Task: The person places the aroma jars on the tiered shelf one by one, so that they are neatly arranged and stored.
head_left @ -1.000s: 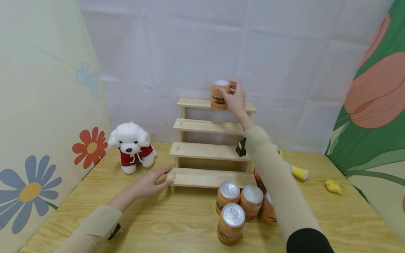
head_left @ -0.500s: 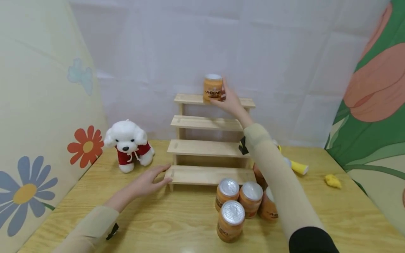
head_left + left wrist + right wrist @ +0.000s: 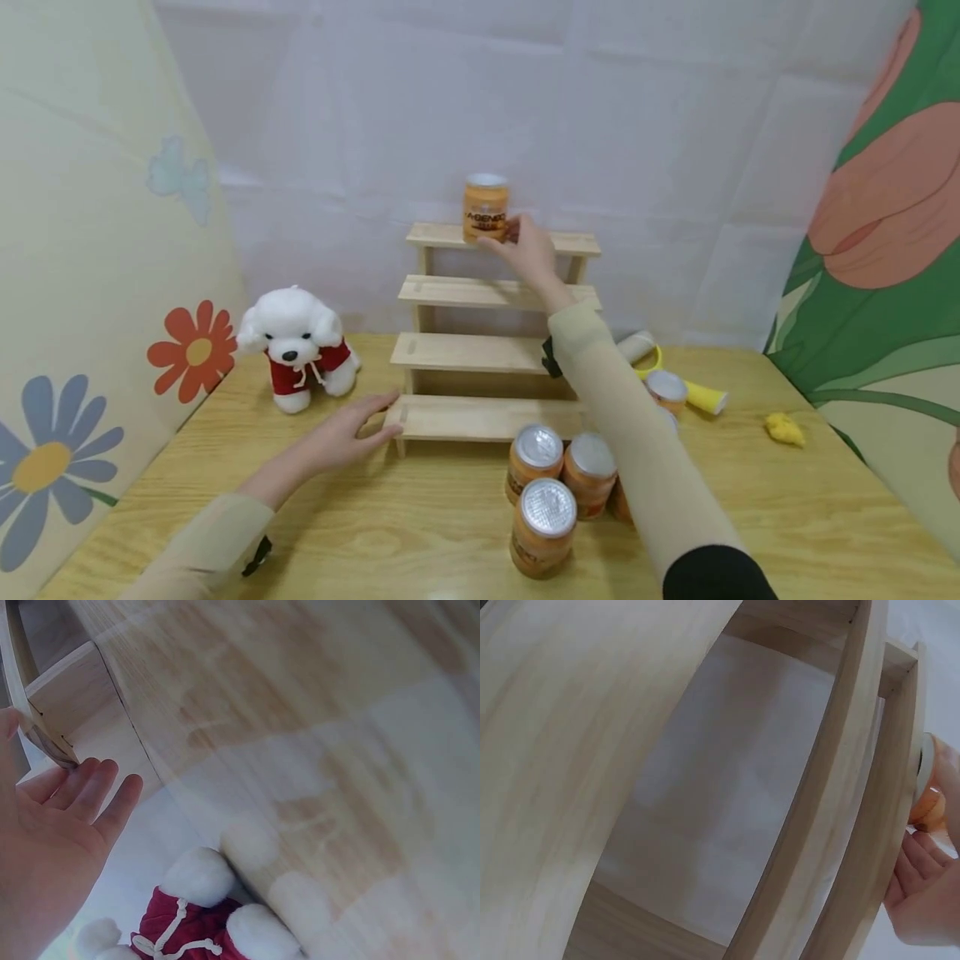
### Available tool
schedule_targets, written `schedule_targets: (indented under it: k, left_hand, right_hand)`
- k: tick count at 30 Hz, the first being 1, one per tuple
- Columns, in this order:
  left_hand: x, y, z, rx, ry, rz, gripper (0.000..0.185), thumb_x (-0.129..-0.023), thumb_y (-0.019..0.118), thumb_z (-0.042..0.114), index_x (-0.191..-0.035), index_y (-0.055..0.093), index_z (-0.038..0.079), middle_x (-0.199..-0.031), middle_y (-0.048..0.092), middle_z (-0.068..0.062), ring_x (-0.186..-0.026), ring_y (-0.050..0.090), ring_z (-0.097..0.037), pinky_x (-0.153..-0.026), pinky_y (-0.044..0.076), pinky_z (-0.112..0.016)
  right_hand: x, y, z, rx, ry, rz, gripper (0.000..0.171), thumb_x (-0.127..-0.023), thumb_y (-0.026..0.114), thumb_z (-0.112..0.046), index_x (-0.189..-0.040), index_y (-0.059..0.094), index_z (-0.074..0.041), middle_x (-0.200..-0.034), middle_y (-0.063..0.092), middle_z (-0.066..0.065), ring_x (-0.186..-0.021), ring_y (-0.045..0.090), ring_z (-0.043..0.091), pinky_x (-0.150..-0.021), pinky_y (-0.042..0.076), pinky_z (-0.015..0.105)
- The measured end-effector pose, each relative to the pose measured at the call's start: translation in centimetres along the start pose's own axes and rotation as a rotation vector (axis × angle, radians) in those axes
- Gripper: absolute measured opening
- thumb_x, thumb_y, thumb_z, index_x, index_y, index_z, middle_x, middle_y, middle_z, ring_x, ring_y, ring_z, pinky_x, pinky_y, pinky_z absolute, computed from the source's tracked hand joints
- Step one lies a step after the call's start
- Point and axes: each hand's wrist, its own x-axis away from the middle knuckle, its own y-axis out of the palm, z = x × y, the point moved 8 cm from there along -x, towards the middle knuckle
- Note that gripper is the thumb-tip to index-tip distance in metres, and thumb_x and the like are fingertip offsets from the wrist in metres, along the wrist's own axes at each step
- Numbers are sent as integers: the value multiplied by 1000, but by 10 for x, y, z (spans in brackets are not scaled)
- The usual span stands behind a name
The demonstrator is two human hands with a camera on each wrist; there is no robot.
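Two hands, well apart, attend to one stepped wooden stand (image 3: 465, 352). The right hand (image 3: 532, 254) is raised to its top board (image 3: 577, 243), thumb and curled fingers gripping the orange can (image 3: 484, 212) low on its near right side. That can is upright, just left of the right fingers, its printed label facing the wearer. In the head view its base appears to meet the board; whether the board bears its full weight, I cannot tell.

Down and to the left, the left hand (image 3: 347, 433) has its fingers extended, the thumb on the near side and fingertips on the far side of the left end of the bottom board (image 3: 472, 418). It touches the wood; how hard it presses does not show.

To do this well, I would let the left hand be a light brace, since a sideways push so high could shift a stand this slender. With the right, a low grip seems sensible, provided the thumb does not get trapped under the base. Feel the can sit flat and well back from the front edge, then part thumb and fingers evenly and draw the hand straight back.

Mind the forearm too: the black wrist piece (image 3: 551, 358) hangs close by the third board down, and the sleeve (image 3: 626, 437) passes above the clustered cans (image 3: 542, 537) on the surface (image 3: 420, 533), below the right hand, so lift before withdrawing.
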Motion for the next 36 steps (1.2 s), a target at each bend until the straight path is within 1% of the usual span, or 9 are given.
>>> schedule_targets:
  k: [7, 14, 17, 19, 23, 28, 32, 36]
  left_hand:
    - [-1, -1, 0, 1, 11, 3, 65, -95, 52, 41, -141, 39, -2, -140, 44, -24, -127, 43, -41, -105, 36, -55]
    - [-1, 0, 3, 0, 24, 5, 63, -95, 53, 39, -140, 40, -3, -139, 46, -23, -127, 44, -40, -104, 37, -55]
    - [-1, 0, 4, 3, 26, 7, 63, -95, 53, 39, -140, 40, -3, -139, 46, -23, -127, 44, -40, -104, 37, -55]
    - [-1, 1, 4, 6, 24, 4, 63, -95, 53, 39, -140, 40, -3, -139, 46, -23, -127, 44, -41, -104, 37, -55]
    - [-2, 1, 3, 11, 25, 0, 63, -95, 53, 39, -140, 39, -3, -139, 45, -24, -127, 43, -41, -105, 36, -55]
    - [-4, 2, 2, 10, 27, -7, 64, -95, 52, 40, -141, 38, -3, -139, 45, -24, -127, 43, -41, -104, 37, -55]
    - [-4, 1, -1, 34, 7, -19, 65, -95, 52, 40, -142, 37, -3, -139, 45, -25, -125, 45, -41, -102, 40, -55]
    - [-5, 1, -4, 46, -10, -33, 66, -95, 52, 42, -143, 36, -2, -139, 45, -24, -124, 47, -40, -99, 43, -53]
  right_hand:
    - [-2, 2, -3, 44, -4, 64, 55, -79, 69, -52, -109, 57, -7, -106, 66, 7, -95, 61, 21, -84, 51, 33]
    - [-1, 2, -6, 125, -3, 132, 54, -78, 67, -54, -104, 60, -7, -99, 68, 7, -86, 62, 19, -76, 52, 30]
    - [-1, 2, -6, 163, -6, 151, 54, -79, 66, -55, -104, 60, -8, -97, 68, 6, -83, 61, 19, -75, 51, 30]
    - [-1, 2, -6, 176, -11, 157, 53, -79, 66, -54, -104, 60, -8, -98, 68, 6, -84, 61, 19, -77, 51, 31]
    - [1, 4, -4, 165, -9, 135, 52, -80, 68, -51, -108, 58, -8, -107, 68, 6, -94, 62, 19, -87, 50, 32]
    - [3, 6, 1, 132, -12, 90, 54, -83, 67, -44, -122, 56, -9, -121, 63, 7, -110, 59, 20, -99, 46, 32]
    - [5, 8, 3, 82, -32, 42, 55, -88, 64, -41, -129, 53, -7, -127, 60, 8, -117, 55, 21, -103, 43, 31]
    - [9, 7, 5, 61, -50, -11, 50, -90, 60, -41, -128, 56, -8, -129, 59, 7, -120, 53, 20, -105, 41, 31]
